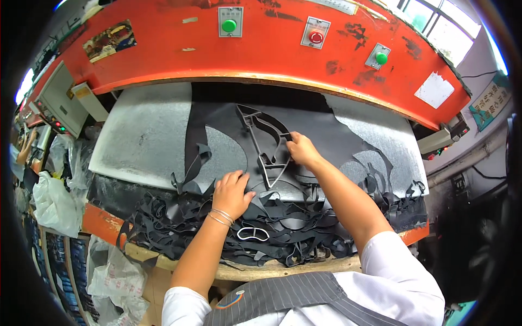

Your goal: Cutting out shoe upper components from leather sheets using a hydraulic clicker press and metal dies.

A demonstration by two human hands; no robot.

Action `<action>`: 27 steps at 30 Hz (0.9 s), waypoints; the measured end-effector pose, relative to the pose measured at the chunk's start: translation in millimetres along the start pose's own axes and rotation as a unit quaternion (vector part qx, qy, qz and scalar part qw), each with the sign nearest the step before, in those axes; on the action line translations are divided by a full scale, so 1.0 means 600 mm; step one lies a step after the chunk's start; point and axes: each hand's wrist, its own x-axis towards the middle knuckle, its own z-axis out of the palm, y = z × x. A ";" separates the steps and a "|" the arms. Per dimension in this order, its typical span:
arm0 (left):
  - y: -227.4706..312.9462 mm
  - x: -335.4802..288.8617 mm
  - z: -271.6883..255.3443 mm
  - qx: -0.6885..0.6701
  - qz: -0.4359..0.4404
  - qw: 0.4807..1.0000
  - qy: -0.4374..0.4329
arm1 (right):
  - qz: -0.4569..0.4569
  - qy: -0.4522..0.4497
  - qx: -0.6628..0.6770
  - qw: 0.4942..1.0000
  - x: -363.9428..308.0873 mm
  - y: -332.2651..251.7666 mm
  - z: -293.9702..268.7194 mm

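Observation:
My right hand is closed on the right side of a metal cutting die, a long curved frame with cross-bars. The die stands on a dark grey sheet of leather-like material, spread over a pale cutting board. My left hand rests with fingers apart at the board's near edge, beside a rounded cut-out in the sheet; it holds nothing. Black offcut strips lie heaped just below both hands. A small white-edged, bean-shaped die sits among those strips.
Beyond the board spans a red machine beam with two green buttons and one red button. A control box stands at the left. White plastic bags hang at lower left. A wooden rail runs along the near edge.

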 end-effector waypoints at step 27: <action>-0.026 -0.027 -0.030 -0.039 0.023 0.991 -0.128 | -0.132 -0.059 -0.199 0.969 0.111 0.005 -0.034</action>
